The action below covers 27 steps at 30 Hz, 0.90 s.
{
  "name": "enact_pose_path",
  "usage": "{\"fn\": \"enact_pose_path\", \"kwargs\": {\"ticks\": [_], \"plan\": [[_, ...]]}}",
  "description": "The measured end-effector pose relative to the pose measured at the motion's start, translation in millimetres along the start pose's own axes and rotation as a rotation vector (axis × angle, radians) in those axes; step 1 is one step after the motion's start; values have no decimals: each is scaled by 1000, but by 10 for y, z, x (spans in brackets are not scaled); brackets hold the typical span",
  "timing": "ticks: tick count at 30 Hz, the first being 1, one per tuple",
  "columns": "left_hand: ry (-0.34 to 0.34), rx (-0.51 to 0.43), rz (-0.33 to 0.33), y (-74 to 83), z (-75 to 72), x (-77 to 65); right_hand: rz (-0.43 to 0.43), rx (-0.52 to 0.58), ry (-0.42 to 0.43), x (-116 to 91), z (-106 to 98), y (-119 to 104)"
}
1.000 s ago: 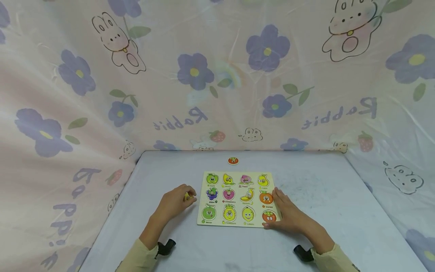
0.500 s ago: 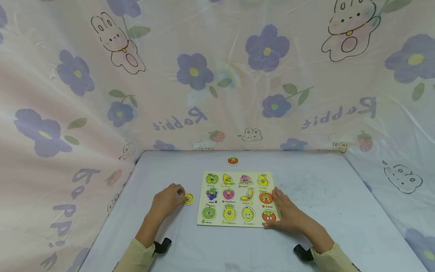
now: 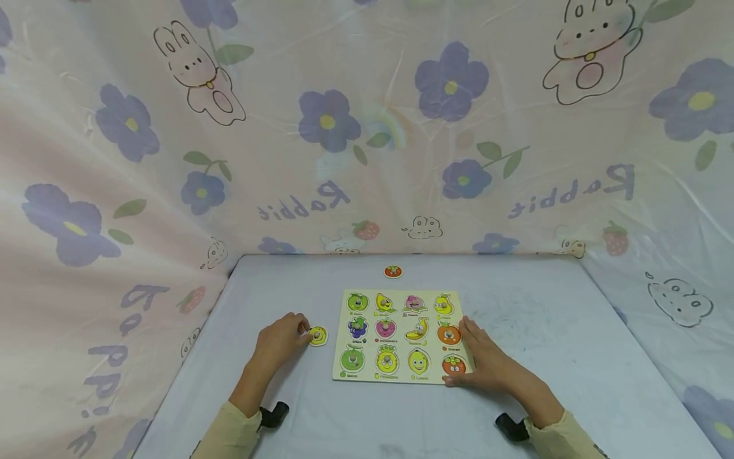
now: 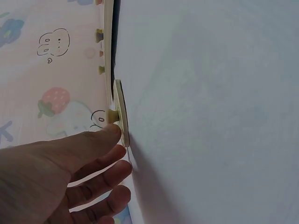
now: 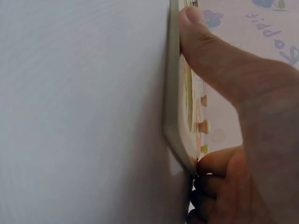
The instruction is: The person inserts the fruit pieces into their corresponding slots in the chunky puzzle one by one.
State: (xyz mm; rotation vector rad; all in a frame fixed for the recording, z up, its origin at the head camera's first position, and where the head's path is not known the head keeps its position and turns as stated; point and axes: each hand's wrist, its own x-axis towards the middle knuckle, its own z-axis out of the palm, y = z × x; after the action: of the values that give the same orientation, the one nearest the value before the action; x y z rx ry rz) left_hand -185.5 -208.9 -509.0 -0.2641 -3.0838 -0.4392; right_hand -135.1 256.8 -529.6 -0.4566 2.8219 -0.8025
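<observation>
A yellow lemon puzzle piece with a small knob lies flat on the white table, just left of the wooden fruit puzzle board. My left hand is at the piece's left edge. In the left wrist view, the thumb reaches the piece's edge below the knob, and the other fingers are loosely bent. My right hand rests along the board's right side, fingers extended on that edge and thumb at the near corner. It partly covers the tomato picture. The lemon picture shows no knob.
A red tomato piece lies beyond the board's far edge. Knobbed fruit pieces, such as the melon and the orange, sit in the board. A patterned curtain encloses the table's back and sides.
My left hand has drawn back left from beside the board, and the lemon piece now lies on the table with its knob uncovered. The right hand and board have stayed put.
</observation>
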Motion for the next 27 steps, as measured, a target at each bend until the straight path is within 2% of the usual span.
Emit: {"fn": "enact_pose_path", "kwargs": {"ticks": [5, 17, 27], "plan": [[13, -8, 16, 17, 4, 1, 2, 9, -2, -6, -6, -9], [-27, -33, 40, 127, 32, 65, 2, 1, -2, -3, 18, 22], [-30, -60, 54, 194, 61, 80, 9, 6, -2, -4, 0, -7]]}}
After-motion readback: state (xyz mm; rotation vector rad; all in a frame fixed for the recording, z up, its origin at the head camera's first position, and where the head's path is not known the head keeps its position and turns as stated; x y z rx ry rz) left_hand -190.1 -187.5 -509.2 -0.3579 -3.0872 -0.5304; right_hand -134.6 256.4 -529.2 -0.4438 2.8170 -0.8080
